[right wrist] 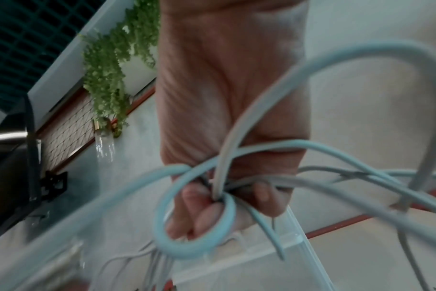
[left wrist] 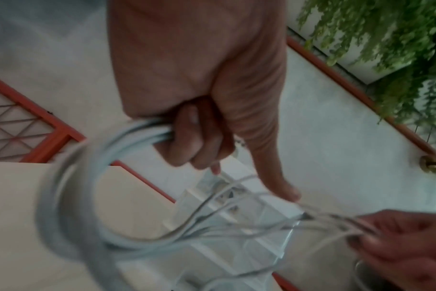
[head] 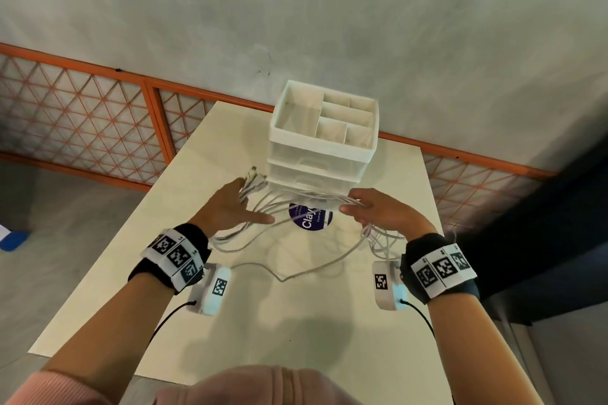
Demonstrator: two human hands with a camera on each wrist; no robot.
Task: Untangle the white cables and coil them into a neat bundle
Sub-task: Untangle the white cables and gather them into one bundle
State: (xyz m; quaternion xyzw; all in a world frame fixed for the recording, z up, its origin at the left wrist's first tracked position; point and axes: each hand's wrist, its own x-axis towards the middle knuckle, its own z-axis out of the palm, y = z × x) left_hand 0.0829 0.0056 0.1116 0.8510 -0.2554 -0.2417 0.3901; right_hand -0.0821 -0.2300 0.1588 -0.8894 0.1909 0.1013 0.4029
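Several white cables (head: pixel 289 204) stretch between my two hands above the cream table (head: pixel 296 306). My left hand (head: pixel 230 207) grips one end of the bunch in curled fingers, connector ends (head: pixel 253 179) poking out past them, thumb pointing right. In the left wrist view the cables (left wrist: pixel 70 196) loop down from that fist (left wrist: pixel 192 141). My right hand (head: pixel 365 210) grips the other side of the bunch; loose loops (head: pixel 378 240) hang beneath its wrist. The right wrist view shows cable loops (right wrist: pixel 194 220) wound around the curled fingers (right wrist: pixel 199 214). One strand (head: pixel 296 273) sags onto the table.
A white drawer organiser (head: pixel 324 135) with open top compartments stands just behind the hands. A round purple sticker (head: pixel 311 217) lies on the table under the cables. An orange lattice railing (head: pixel 82 122) runs behind the table. A blue object (head: pixel 13 240) lies on the floor at left.
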